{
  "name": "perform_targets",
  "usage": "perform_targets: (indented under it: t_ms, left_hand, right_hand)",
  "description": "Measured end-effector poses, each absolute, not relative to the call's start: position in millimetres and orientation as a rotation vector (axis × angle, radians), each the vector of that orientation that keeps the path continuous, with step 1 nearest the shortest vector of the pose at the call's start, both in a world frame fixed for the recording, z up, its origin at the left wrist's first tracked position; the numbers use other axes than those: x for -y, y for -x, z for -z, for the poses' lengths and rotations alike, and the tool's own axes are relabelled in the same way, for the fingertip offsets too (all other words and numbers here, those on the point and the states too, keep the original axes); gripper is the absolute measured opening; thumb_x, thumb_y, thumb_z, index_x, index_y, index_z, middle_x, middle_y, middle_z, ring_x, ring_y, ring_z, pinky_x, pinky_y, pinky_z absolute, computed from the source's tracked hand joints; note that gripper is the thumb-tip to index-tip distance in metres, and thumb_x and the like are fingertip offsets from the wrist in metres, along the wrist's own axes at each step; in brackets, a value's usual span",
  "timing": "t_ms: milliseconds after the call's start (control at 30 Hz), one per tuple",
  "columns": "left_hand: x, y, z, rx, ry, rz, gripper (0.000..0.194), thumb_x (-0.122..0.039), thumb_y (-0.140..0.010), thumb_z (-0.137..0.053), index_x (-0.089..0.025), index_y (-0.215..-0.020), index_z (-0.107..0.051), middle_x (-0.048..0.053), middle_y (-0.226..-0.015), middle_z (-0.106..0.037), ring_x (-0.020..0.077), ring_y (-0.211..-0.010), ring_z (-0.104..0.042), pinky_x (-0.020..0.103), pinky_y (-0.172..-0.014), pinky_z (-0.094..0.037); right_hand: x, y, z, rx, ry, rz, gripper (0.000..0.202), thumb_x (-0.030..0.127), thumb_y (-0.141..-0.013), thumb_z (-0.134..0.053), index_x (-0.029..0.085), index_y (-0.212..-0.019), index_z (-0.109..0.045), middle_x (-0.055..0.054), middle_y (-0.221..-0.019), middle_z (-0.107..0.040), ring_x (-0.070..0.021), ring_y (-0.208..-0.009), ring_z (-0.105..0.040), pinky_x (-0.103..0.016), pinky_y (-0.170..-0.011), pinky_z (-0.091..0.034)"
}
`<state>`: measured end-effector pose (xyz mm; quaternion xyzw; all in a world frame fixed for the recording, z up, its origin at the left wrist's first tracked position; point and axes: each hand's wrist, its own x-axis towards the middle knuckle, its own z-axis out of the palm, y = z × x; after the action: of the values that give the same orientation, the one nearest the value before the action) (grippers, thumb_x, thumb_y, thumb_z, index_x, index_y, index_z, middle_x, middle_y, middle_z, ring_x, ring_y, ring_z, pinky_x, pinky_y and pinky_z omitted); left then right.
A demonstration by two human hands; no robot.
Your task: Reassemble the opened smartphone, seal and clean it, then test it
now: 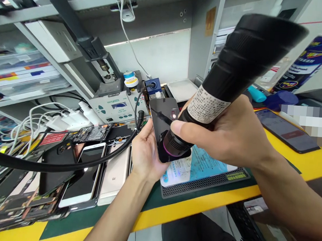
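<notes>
My left hand [147, 154] is closed around a dark glossy smartphone [161, 115], holding it tilted above the bench. In my right hand [229, 137] is a thick black flashlight [232, 63] with a white printed label. The flashlight's narrower lower end, ringed in purple, is at the lower part of the phone's glass; whether they touch I cannot tell. My right thumb lies along the barrel. Under the phone is a blue and white printed sheet [202, 168] on a grey perforated mat [200, 188].
Phones and phone parts crowd the left, among them a white-framed phone [85, 177] and a gold phone back [115, 169]. A soldering station [117, 107] stands behind. A black cable [62, 164] crosses the left side. Another phone [288, 130] and a spray can [307, 61] are at right.
</notes>
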<state>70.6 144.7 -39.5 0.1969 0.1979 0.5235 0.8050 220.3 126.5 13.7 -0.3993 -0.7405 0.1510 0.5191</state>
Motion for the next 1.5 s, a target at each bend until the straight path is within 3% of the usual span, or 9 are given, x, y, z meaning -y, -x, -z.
perform_targets:
  t_ms: [167,433,567,700,933,1167,1500]
  left_hand:
    - [-143,-70,39,-0.493,-0.439,-1.134,0.051,-0.043,-0.102,-0.038,-0.015,-0.139,-0.060,0.010,-0.129,-0.071,0.0331,-0.137,-0.053,0.053,-0.116,-0.040]
    - [-140,-70,41,-0.454,-0.416,-1.151,0.048,-0.043,-0.100,-0.043,-0.022,-0.140,-0.061,0.007,-0.141,-0.064,0.0354,-0.138,-0.052,0.055,-0.115,-0.040]
    - [-138,-72,39,-0.450,-0.426,-1.117,0.048,-0.044,-0.100,-0.042,-0.023,-0.138,-0.063,0.009,-0.130,-0.071,0.0367,-0.132,-0.057,0.059,-0.111,-0.042]
    - [-136,-71,39,-0.455,-0.435,-1.070,0.049,-0.046,-0.100,-0.041,-0.022,-0.134,-0.066,0.012,-0.113,-0.077,0.0382,-0.123,-0.064,0.062,-0.108,-0.044]
    - [-136,-72,37,-0.559,-0.451,-1.074,0.051,-0.046,-0.099,-0.042,-0.021,-0.138,-0.063,0.012,-0.119,-0.075,0.0370,-0.114,-0.068,0.061,-0.106,-0.045]
    - [-137,-72,40,-0.615,-0.433,-1.075,0.054,-0.047,-0.097,-0.045,-0.019,-0.140,-0.060,0.015,-0.131,-0.069,0.0400,-0.113,-0.068,0.062,-0.103,-0.047]
    - [-135,-70,42,-0.488,-0.414,-1.033,0.057,-0.045,-0.097,-0.047,-0.009,-0.139,-0.060,0.024,-0.138,-0.063,0.0407,-0.111,-0.068,0.057,-0.099,-0.050]
  right_hand:
    - [-124,-225,-12,1.759,0.987,-0.339,0.015,0.021,-0.076,-0.075,0.022,-0.065,-0.064,0.003,-0.068,-0.067,-0.0164,-0.063,-0.064,-0.028,-0.055,-0.049]
    - [-125,-231,-16,1.592,0.998,-0.131,0.013,0.025,-0.082,-0.075,0.023,-0.072,-0.068,0.005,-0.050,-0.057,-0.0122,-0.044,-0.051,-0.030,-0.045,-0.042]
    - [-129,-232,-21,1.498,0.981,-0.093,0.018,0.026,-0.084,-0.075,0.024,-0.069,-0.066,0.004,-0.049,-0.058,-0.0137,-0.045,-0.055,-0.031,-0.047,-0.043]
    - [-130,-232,-26,1.481,0.998,-0.057,0.024,0.027,-0.086,-0.073,0.023,-0.066,-0.060,0.004,-0.048,-0.056,-0.0141,-0.046,-0.056,-0.031,-0.046,-0.041]
    - [-133,-235,-32,1.483,0.975,0.077,0.035,0.028,-0.090,-0.069,0.022,-0.059,-0.054,0.004,-0.052,-0.054,-0.0127,-0.051,-0.053,-0.029,-0.052,-0.042]
    - [-137,-242,-36,1.490,1.040,0.188,0.047,0.033,-0.089,-0.068,0.024,-0.056,-0.035,0.004,-0.049,-0.041,-0.0126,-0.053,-0.043,-0.028,-0.053,-0.037]
    - [-139,-245,-40,1.479,1.045,0.095,0.050,0.029,-0.089,-0.069,0.024,-0.056,-0.032,0.004,-0.050,-0.042,-0.0125,-0.051,-0.041,-0.030,-0.054,-0.037]
